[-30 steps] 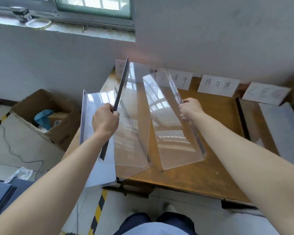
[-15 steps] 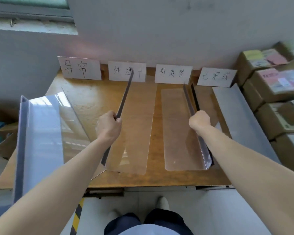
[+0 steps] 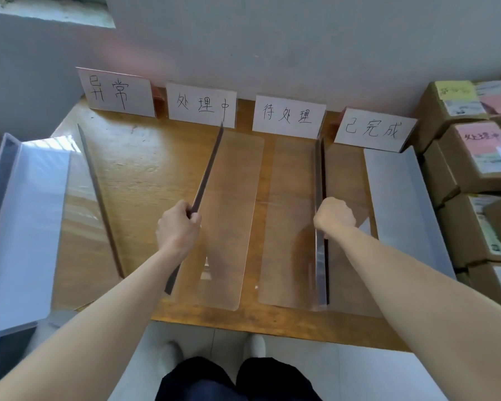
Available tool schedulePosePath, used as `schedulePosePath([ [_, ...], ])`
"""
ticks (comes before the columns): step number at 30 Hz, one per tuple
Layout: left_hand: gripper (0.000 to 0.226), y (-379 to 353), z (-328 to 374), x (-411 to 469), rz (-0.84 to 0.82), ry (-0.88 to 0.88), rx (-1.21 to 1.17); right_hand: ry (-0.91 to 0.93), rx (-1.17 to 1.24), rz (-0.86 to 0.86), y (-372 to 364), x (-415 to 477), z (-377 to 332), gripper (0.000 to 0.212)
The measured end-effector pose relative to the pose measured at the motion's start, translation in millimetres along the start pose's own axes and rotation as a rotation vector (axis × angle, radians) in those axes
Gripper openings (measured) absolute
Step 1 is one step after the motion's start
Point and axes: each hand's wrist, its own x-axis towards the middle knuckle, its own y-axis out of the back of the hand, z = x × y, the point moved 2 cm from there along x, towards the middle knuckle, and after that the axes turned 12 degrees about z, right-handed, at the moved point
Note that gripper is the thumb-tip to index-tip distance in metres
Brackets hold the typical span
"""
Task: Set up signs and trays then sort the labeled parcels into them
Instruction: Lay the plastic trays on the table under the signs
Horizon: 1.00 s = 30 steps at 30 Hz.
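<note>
Several white signs with handwritten characters stand along the wall at the back of the wooden table (image 3: 145, 175); the second sign (image 3: 201, 105) and third sign (image 3: 288, 117) face two clear L-shaped trays. My left hand (image 3: 178, 225) grips the upright wall of the left-middle tray (image 3: 232, 221). My right hand (image 3: 334, 217) grips the upright wall of the right-middle tray (image 3: 289, 221). Both trays lie flat on the table. A further clear tray (image 3: 32, 221) sits at the far left, overhanging the table edge, and another tray (image 3: 402, 204) lies at the far right.
Stacked cardboard parcels (image 3: 480, 169) with coloured labels stand at the right of the table. The grey wall rises just behind the signs. My legs and shoes show below the table's front edge.
Both middle trays came down from tilted in the air to flat on the table in front of the signs. The view swung right, bringing the parcels into sight.
</note>
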Motion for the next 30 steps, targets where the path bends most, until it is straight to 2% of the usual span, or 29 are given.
schedulePosePath([
  [5,0.007,-14.7,-0.9,-12.1,0.017,0.033,0.003,0.036,-0.03,0.023,-0.4,11.5,10.5,0.022],
  [9,0.01,-20.8,3.3,-14.0,0.033,0.028,0.003,0.068,-0.055,-0.046,-1.3,14.9,12.1,0.017],
  [14,0.014,-31.9,10.3,-10.7,0.044,0.034,-0.001,0.15,-0.099,0.009,3.4,18.6,11.6,0.01],
  [18,0.014,-40.0,16.2,-7.2,-0.02,0.03,0.003,0.25,-0.037,0.043,17.5,27.1,-2.6,0.007],
  [22,0.009,-48.7,20.0,-5.6,-0.096,0.03,0.005,0.382,0.039,0.041,21.7,26.9,-18.2,0.014],
  [30,0.016,-57.7,21.1,-4.1,-0.123,0.026,-0.004,0.449,0.067,0.071,22.1,30.4,-30.1,0.019],
])
